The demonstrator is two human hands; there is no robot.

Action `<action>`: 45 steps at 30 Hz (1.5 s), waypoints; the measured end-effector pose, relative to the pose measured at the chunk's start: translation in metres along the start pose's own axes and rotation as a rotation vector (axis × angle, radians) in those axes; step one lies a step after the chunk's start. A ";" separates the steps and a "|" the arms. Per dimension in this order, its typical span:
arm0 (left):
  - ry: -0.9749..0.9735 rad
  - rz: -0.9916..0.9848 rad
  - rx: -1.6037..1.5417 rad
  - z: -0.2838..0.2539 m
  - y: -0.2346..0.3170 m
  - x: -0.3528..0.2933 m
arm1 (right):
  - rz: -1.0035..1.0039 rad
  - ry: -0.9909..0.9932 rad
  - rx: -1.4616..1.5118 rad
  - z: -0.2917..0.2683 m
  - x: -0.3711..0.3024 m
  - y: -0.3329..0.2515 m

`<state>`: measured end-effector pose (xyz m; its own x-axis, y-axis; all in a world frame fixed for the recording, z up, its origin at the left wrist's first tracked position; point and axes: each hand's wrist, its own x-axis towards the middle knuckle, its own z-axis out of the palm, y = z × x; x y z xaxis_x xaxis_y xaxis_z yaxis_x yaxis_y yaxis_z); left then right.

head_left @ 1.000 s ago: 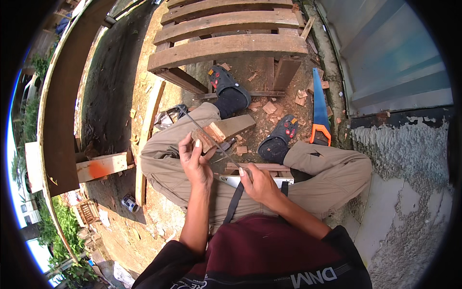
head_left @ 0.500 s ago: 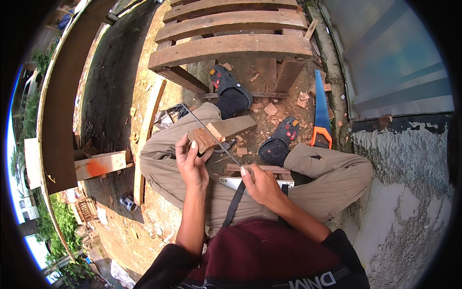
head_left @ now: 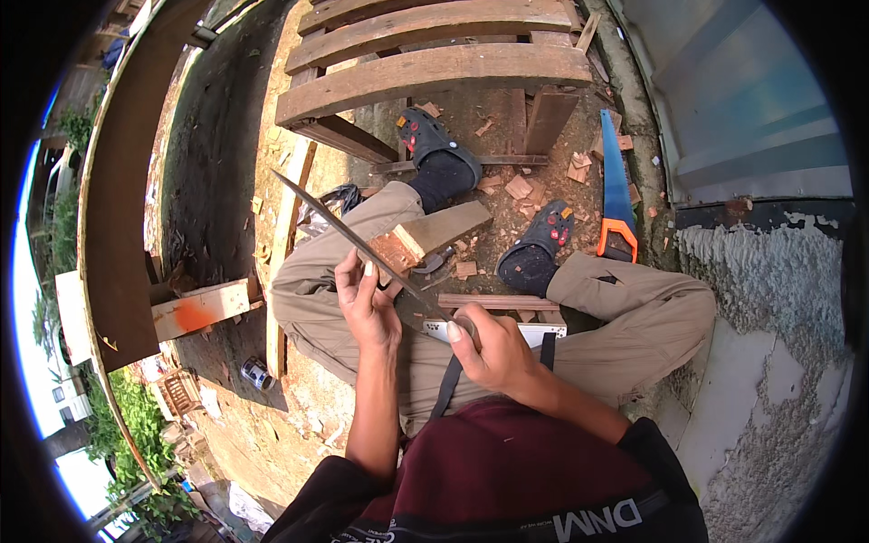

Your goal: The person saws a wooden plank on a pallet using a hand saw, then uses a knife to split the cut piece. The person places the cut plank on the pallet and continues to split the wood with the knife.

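Observation:
My left hand [head_left: 369,312] grips a short length of squared timber [head_left: 453,226] at its near end, where a rough, lighter cut face shows. The timber points away between my lower legs. In my right hand [head_left: 493,348] is a long, dark, tapering file [head_left: 337,224], its grip hidden by my fingers. Its blade slants up and left across the timber's near end, just past my left fingertips, with the pointed tip beyond my left knee. Whether the blade touches the wood I cannot tell.
Ahead stands a slatted wooden bench [head_left: 434,80]. A handsaw [head_left: 615,172] with a blue blade leans at the right, beside the metal wall. Wood chips [head_left: 519,187] litter the ground. A long plank [head_left: 279,271] and a can [head_left: 256,373] lie at the left.
The file has swung up and to the left, and more of its length and broad face now shows. My right hand has turned with it; my left hand keeps its hold on the timber.

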<state>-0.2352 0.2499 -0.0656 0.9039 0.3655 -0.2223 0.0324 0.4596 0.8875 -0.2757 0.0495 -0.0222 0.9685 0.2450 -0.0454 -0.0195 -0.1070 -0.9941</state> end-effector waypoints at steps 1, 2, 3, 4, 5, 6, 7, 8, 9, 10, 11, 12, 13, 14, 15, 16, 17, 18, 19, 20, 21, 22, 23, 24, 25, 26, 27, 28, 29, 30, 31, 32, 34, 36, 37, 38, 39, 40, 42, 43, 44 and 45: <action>0.024 0.018 0.030 0.002 0.001 -0.002 | -0.060 -0.023 0.019 0.000 0.000 -0.007; 0.048 0.035 0.059 0.007 0.002 -0.003 | -0.164 0.017 0.021 0.000 -0.001 -0.010; 0.065 0.056 0.085 0.012 0.003 -0.002 | -0.273 0.063 0.019 0.000 0.000 -0.011; 0.052 0.053 0.096 0.012 0.004 0.000 | -0.214 0.068 0.008 0.003 -0.004 0.006; 0.053 0.040 0.069 0.010 0.007 0.001 | -0.158 0.072 -0.002 0.008 -0.010 0.034; 0.045 0.029 0.037 0.009 0.006 0.004 | 0.132 -0.043 -0.133 0.007 -0.011 0.055; 0.047 0.016 0.006 0.007 0.007 0.003 | 0.095 -0.073 -0.166 0.003 -0.014 0.061; 0.058 -0.013 -0.004 0.010 0.009 0.001 | 0.107 -0.073 -0.170 0.003 -0.019 0.060; 0.028 0.004 -0.023 0.010 0.006 0.007 | 0.114 -0.070 -0.174 0.001 -0.017 0.057; 0.010 0.005 -0.034 0.002 0.001 0.006 | 0.076 -0.060 -0.143 0.001 -0.017 0.044; -0.007 0.006 -0.045 -0.003 -0.001 0.006 | 0.038 -0.050 -0.111 0.001 -0.016 0.025; 0.042 -0.010 -0.082 0.011 0.002 0.002 | -0.005 -0.040 -0.085 -0.002 -0.013 0.010; 0.046 -0.001 -0.060 0.016 0.002 0.000 | -0.162 0.034 -0.063 -0.001 -0.011 -0.002; 0.049 0.008 -0.039 0.019 0.002 0.000 | -0.239 0.051 -0.053 -0.003 -0.012 -0.006; 0.049 0.023 -0.020 0.021 0.002 0.002 | -0.323 0.070 -0.044 -0.005 -0.011 -0.007; 0.069 0.025 -0.005 0.024 0.004 0.002 | -0.212 0.064 -0.050 -0.005 -0.014 0.011; 0.004 -0.008 -0.058 0.010 0.003 0.003 | -0.101 0.057 -0.056 -0.002 -0.017 0.035; 0.052 0.014 -0.049 0.016 0.003 0.001 | 0.225 -0.049 -0.253 -0.007 -0.009 0.046; 0.100 0.033 -0.034 0.022 0.006 0.000 | 0.174 -0.042 -0.257 -0.009 -0.007 0.057; 0.088 0.025 -0.039 0.024 0.006 -0.002 | 0.173 -0.050 -0.264 -0.010 -0.013 0.058; 0.072 0.026 -0.042 0.027 0.005 0.001 | 0.163 -0.058 -0.268 -0.013 -0.009 0.052; 0.069 0.003 -0.031 0.022 0.005 -0.005 | 0.132 -0.042 -0.228 -0.010 -0.011 0.044; 0.075 -0.004 -0.025 0.021 0.005 -0.009 | 0.060 -0.023 -0.159 -0.007 -0.013 0.030; 0.079 0.003 -0.027 0.028 0.005 -0.008 | -0.025 -0.006 -0.095 -0.010 -0.009 0.012; 0.081 -0.005 -0.030 0.032 0.004 -0.008 | -0.098 0.016 -0.035 -0.011 -0.009 -0.004; 0.056 0.029 -0.009 0.034 0.004 -0.005 | -0.216 0.044 -0.020 -0.012 -0.006 -0.014; 0.028 0.020 -0.023 0.028 0.001 -0.004 | -0.165 0.046 -0.035 -0.010 -0.007 -0.005; -0.005 0.012 -0.036 0.019 -0.002 0.000 | -0.116 0.053 -0.050 -0.007 -0.009 0.015; -0.041 0.006 -0.051 0.014 -0.004 0.002 | -0.069 0.062 -0.065 -0.003 -0.010 0.037; 0.071 0.015 -0.015 0.030 0.004 -0.003 | 0.094 0.018 -0.189 -0.004 -0.007 0.059; 0.079 0.011 -0.016 0.030 0.004 -0.004 | 0.235 -0.088 -0.243 -0.016 -0.001 0.050; 0.088 0.007 -0.018 0.026 0.005 -0.009 | 0.217 -0.081 -0.214 -0.015 -0.004 0.041; 0.103 0.010 -0.004 0.022 0.003 -0.009 | 0.128 -0.052 -0.175 -0.008 -0.009 0.027; 0.096 0.025 -0.020 0.029 0.001 -0.006 | -0.035 -0.019 -0.074 -0.011 -0.004 0.001; 0.104 0.026 -0.026 0.030 0.001 -0.008 | -0.106 -0.011 -0.021 -0.012 -0.005 -0.013; 0.120 0.035 0.000 0.033 0.003 -0.007 | -0.247 0.057 -0.024 -0.011 -0.003 -0.021; 0.097 0.028 -0.016 0.028 0.001 -0.006 | -0.137 0.032 -0.068 -0.010 -0.006 -0.011; 0.072 0.017 -0.030 0.021 0.002 -0.005 | -0.024 0.010 -0.111 -0.005 -0.010 0.008; 0.127 0.025 -0.018 0.023 0.003 -0.006 | 0.139 -0.002 -0.204 -0.002 -0.006 0.042; 0.099 0.024 -0.026 0.020 0.004 -0.007 | 0.148 -0.038 -0.215 -0.002 -0.007 0.044; 0.069 0.022 -0.034 0.014 0.006 -0.008 | 0.158 -0.074 -0.225 -0.003 -0.009 0.044; 0.044 0.006 -0.040 0.007 0.003 -0.009 | 0.182 -0.110 -0.235 -0.003 -0.011 0.034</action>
<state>-0.2403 0.2422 -0.0581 0.8844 0.4031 -0.2354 0.0094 0.4888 0.8724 -0.2864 0.0398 -0.0552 0.9215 0.3025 -0.2434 -0.1196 -0.3753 -0.9192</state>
